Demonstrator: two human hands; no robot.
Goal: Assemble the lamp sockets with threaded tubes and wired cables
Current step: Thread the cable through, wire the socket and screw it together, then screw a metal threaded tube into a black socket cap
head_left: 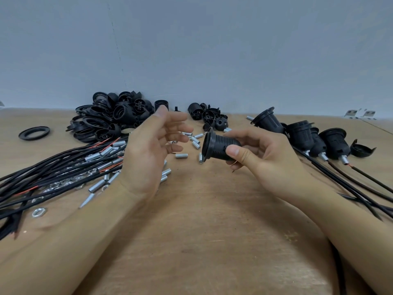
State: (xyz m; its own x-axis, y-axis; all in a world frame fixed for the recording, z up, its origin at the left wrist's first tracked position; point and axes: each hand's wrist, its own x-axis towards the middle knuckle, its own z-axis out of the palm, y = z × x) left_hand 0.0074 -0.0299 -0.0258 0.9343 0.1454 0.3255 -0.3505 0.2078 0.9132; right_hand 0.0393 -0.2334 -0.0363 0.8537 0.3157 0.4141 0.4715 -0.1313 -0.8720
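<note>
My right hand grips a black threaded lamp socket above the table, its flanged mouth turned left. My left hand hovers just left of it, palm facing the socket, fingers spread and holding nothing. Several short silver threaded tubes lie scattered on the wood between and behind the hands. A bundle of black wired cables with tubes on their ends lies at the left. A thin wire end shows under my right palm.
A heap of black socket rings and caps sits at the back left, with a lone ring further left. Assembled sockets with cables line the right. Silver nuts lie near the cables. A grey wall rises behind the wooden table.
</note>
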